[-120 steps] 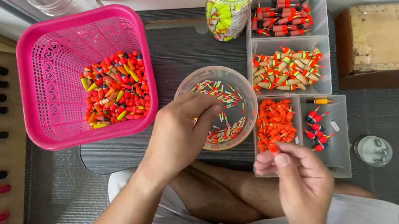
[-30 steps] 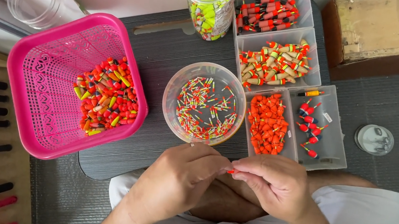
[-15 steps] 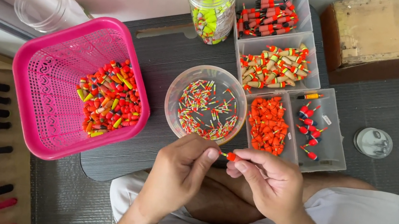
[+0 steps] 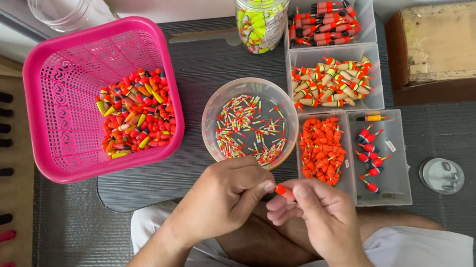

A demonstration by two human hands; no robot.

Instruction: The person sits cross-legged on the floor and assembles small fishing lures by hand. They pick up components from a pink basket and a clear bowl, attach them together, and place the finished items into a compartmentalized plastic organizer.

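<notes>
Round tub blocks ahead; pink basket left; divided tray right.

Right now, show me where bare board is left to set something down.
Free: dark board between pink basket and round tub; strip below the basket's corner. Crowded: compartment tray, jar, and both hands pinching an orange piece.

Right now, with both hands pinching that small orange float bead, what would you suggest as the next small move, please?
Probably press the small orange float bead fully together, since the left hand and right hand both pinch it over the lap, below the clear round plastic bowl of thin striped sticks.
</notes>
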